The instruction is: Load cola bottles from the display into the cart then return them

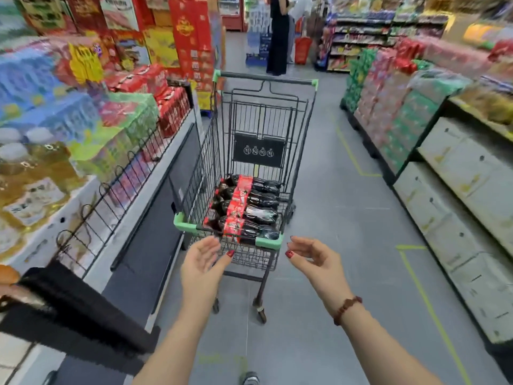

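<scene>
A black wire shopping cart (pixel 298 151) with green corner guards stands in the aisle ahead of me. Several dark cola bottles (pixel 249 207) with red labels lie on their sides in its basket. My left hand (pixel 201 259) hovers open just before the cart's near left corner, palm turned inward, holding nothing. My right hand (pixel 313 252) hovers open by the near right corner, fingers relaxed, also holding nothing. A bead bracelet sits on my right wrist.
A low display (pixel 155 190) with a wire fence runs along the left, stacked with drink packs and oil bottles. Pallets of boxed goods (pixel 388 112) and white cartons line the right. A person in black (pixel 279 37) stands far down the aisle by a red basket.
</scene>
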Demonstrator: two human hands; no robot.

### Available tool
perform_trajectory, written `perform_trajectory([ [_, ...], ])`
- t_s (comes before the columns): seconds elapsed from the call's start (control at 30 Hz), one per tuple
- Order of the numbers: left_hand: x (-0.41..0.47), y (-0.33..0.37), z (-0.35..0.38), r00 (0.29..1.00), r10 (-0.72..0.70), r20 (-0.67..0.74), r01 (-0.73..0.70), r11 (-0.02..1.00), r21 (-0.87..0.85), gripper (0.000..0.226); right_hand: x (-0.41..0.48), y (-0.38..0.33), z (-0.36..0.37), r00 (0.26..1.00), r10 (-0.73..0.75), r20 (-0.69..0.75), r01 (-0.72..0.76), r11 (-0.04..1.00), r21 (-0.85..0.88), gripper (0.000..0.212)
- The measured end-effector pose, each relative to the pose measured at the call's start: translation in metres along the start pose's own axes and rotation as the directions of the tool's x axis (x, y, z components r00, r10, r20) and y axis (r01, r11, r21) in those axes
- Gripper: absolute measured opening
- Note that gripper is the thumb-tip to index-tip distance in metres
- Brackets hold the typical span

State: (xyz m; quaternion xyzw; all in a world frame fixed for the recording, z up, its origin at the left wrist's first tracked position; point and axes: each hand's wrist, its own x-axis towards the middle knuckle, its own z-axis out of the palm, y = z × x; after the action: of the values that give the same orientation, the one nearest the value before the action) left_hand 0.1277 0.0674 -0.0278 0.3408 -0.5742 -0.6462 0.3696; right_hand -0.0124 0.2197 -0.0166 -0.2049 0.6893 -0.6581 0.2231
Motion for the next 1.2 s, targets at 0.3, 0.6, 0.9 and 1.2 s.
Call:
perform_trajectory([
  [0.3, 0.131, -0.019, 0.030, 0.989, -0.136, -0.050, 0.138, 0.990, 0.033, 0.038, 0.140, 0.006, 0.031, 0.992, 0.095, 0.077, -0.091, 0.995, -0.051, 0.029],
  [0.6, 0.225, -0.053, 0.065, 0.907, -0.289, -0.305, 0.307, 0.952, 0.010, 0.035, 0.289, 0.042, 0.053, 0.931, 0.243, 0.272, -0.207, 0.966, -0.153, 0.033],
  [0.9, 0.313, -0.101, 0.089, 0.720, -0.540, -0.437, 0.600, 0.800, 0.001, 0.043, 0.373, 0.103, 0.082, 0.790, 0.519, 0.326, -0.451, 0.853, -0.264, 0.043],
  [1.2, 0.380, -0.186, 0.076, 0.505, -0.781, -0.368, 0.833, 0.552, -0.029, 0.044, 0.381, 0.196, 0.097, 0.676, 0.736, 0.044, -0.641, 0.617, -0.457, 0.073],
])
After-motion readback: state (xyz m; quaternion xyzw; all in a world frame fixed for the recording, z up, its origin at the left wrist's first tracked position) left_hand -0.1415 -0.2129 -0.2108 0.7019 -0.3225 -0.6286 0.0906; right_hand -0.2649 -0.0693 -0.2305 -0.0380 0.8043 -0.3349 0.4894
